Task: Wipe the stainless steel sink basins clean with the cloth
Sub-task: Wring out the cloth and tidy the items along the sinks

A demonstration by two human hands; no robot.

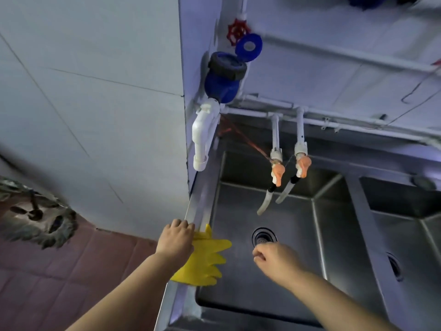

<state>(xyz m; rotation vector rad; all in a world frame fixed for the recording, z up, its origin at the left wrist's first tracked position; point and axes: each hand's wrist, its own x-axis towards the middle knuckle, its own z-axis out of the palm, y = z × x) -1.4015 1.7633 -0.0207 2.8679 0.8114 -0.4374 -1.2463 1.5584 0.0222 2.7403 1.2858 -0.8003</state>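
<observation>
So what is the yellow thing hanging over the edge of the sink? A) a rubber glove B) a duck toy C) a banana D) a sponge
A: the yellow rubber glove shows floppy finger shapes and drapes over the left rim of the sink, under the left hand.

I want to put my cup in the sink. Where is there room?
Free: the left basin floor between the drain and the divider. Crowded: under the two taps, and the left rim with the yellow gloves and left hand.
</observation>
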